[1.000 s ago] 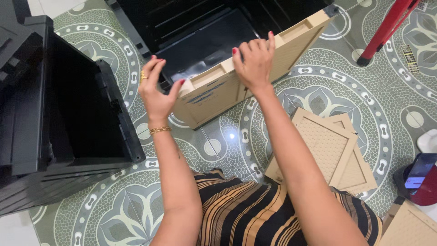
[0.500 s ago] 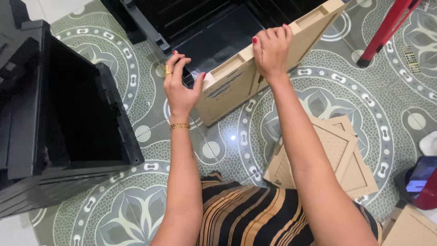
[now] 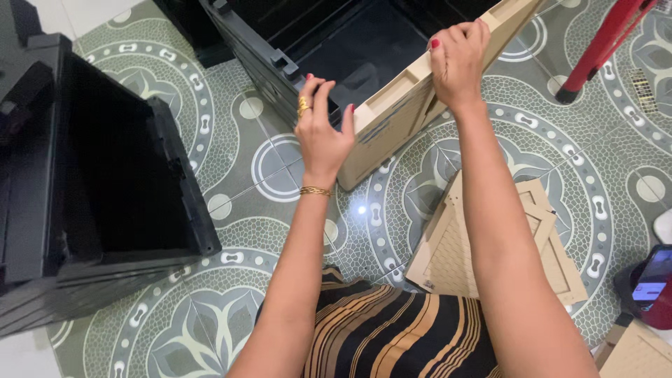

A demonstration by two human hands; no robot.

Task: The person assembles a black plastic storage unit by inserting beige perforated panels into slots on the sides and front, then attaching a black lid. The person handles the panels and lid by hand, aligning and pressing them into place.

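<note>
- The left hand (image 3: 323,133) grips the near end of a beige plastic drawer front panel (image 3: 427,87), thumb on its facing side and fingers curled behind the end edge; a gold ring and a bracelet show on that hand and wrist.
- The right hand (image 3: 458,59) clasps the same panel farther up, fingers wrapped over its top rim, thumb on the near face.
- The panel is lifted off the tiled floor (image 3: 231,168), tilted, running from the left hand up and away past the right hand, and it hangs over the rim of an open black plastic cabinet frame (image 3: 280,66) just beyond the left hand.
- As a judgement: the panel looks carried to the frame but not yet seated; no edge can be seen locked into the black wall, so the fitting appears left to do.
- More beige lattice panels (image 3: 518,245) lie stacked flat on the floor below the right forearm, seemingly unfitted.
- A second black cabinet section (image 3: 105,182) stands open well to the left of the left hand, apart from the frame.
- A red pole (image 3: 602,45) slants to the floor just right of the right hand, near the panel's far end; it could crowd a swing that way.
- A red-cased phone (image 3: 651,283) sits low at the right edge, with a beige piece (image 3: 637,353) beside it.
</note>
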